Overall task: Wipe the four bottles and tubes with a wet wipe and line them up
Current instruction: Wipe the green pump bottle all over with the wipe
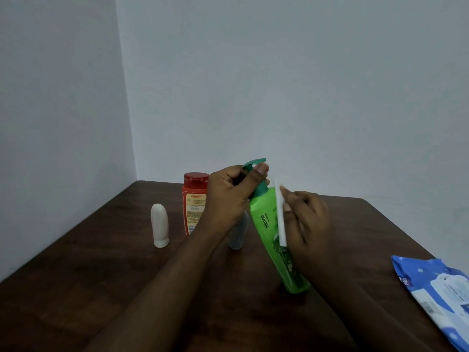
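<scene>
A green pump bottle (269, 224) leans left, its base on the dark wooden table (101, 288). The left hand (228, 196) grips its pump neck. The right hand (309, 224) holds a folded white wet wipe (281, 214) against its side. Behind stand a red bottle (194, 199), a white tube (159, 224) and a half-hidden grey tube (238, 235). A blue wipe pack (436, 290) lies far right.

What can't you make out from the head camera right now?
All in the head view:
- grey tube: top and left side hidden behind the left hand and its forearm.
- red bottle: right edge behind the left hand; fine label print too small to read.
- green bottle: right side covered by the wet wipe and right hand.
- wipe pack: cut off by the right frame edge.
</scene>
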